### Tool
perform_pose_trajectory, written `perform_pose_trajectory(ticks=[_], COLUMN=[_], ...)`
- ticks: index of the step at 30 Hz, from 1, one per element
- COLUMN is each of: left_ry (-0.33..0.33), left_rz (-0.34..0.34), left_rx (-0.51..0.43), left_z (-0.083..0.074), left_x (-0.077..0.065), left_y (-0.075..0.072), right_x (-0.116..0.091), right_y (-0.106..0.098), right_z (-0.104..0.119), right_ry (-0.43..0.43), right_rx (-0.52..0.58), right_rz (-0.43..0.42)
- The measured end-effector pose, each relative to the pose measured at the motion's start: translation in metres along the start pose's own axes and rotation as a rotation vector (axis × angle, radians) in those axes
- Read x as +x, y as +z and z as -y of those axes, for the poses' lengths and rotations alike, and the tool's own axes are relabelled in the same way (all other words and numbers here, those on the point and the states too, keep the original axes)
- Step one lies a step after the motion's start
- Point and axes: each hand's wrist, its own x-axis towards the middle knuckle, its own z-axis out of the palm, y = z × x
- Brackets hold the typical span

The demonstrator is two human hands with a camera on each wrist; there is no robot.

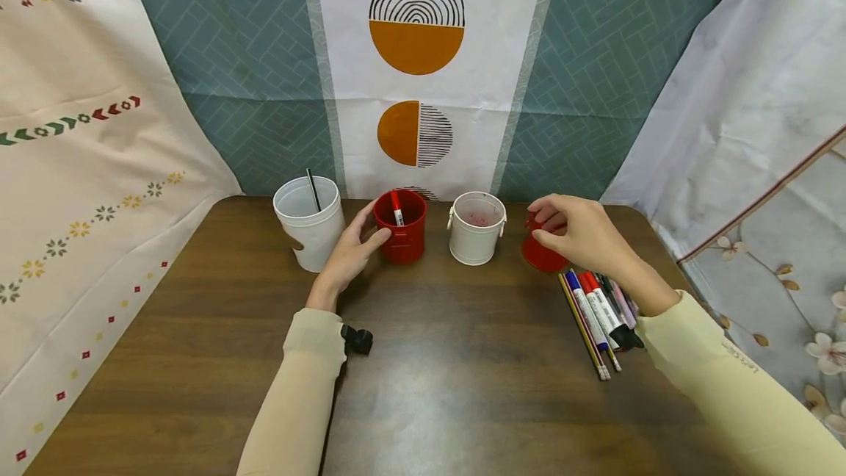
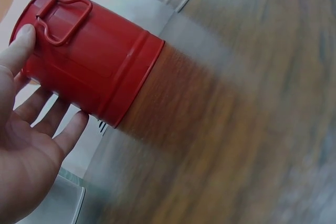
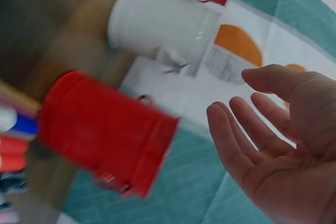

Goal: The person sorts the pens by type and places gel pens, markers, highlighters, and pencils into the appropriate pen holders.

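My left hand [image 1: 346, 254] holds a small red metal bucket [image 1: 405, 242] by its left side, thumb by the rim near the wire handle, fingers along the side. A red-capped whiteboard marker [image 1: 396, 208] leans inside that bucket. My right hand [image 1: 584, 230] hovers above a second red bucket [image 1: 543, 254], partly hidden by it in the head view. In the right wrist view the right fingers [image 3: 231, 145] are loosely bent, apart from the second red bucket [image 3: 107, 129], with nothing between them. Between the red buckets stands a small white bucket [image 1: 473, 241].
At the far left stands a larger white container [image 1: 311, 237] with a dark pen [image 1: 313, 189] in it. Several markers [image 1: 588, 307] and pencils [image 1: 584, 333] lie side by side under the right forearm on the wooden table [image 1: 449, 373]. A patterned curtain [image 1: 258, 72] hangs behind.
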Motion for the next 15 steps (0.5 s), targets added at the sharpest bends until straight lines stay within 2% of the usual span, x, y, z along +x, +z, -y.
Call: perform_pose_trajectory(ticks=[8,15], left_ry=[-0.011,0.014], left_rz=[0.013,-0.002], left_rx=[-0.018,0.008], left_z=[-0.001,0.001], left_x=[0.002,0.0], left_y=[0.0,0.001], right_x=[-0.042,-0.07], right_y=[-0.003,0.011], right_z=[-0.027,-0.047], right_ry=[0.091,0.168], right_rx=[-0.075,-0.131], right_rz=[0.063,0.157])
